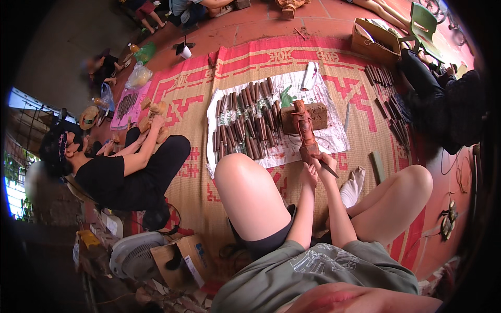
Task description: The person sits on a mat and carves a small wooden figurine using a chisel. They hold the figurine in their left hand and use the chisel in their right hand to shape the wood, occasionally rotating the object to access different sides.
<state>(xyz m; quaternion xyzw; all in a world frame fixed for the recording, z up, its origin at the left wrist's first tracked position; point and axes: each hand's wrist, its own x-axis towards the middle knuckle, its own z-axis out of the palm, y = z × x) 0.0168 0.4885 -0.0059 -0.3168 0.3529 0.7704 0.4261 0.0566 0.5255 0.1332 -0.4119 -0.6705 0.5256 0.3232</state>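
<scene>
A reddish-brown carved wooden figure point(305, 128) lies tilted, its upper part against a carved wooden block point(319, 116) and its base toward me. My left hand point(309, 175) is closed at the near end of that base, its fingertips partly hidden. Right beside it, my right hand point(327, 162) is closed around a dark, slender carving tool point(329, 170), which sticks out below the fingers. Many brown-handled carving tools point(245, 120) lie in rows on a white cloth point(334, 138) to the left of the figure.
A patterned red and tan mat point(193, 135) lies underneath. At left a person in black point(115, 169) works on a pale wooden piece point(156, 112); another person point(438, 99) sits at right near more tools point(394, 117). A grey whetstone-like bar point(376, 167) lies beside my foot. Behind stands a box point(373, 41).
</scene>
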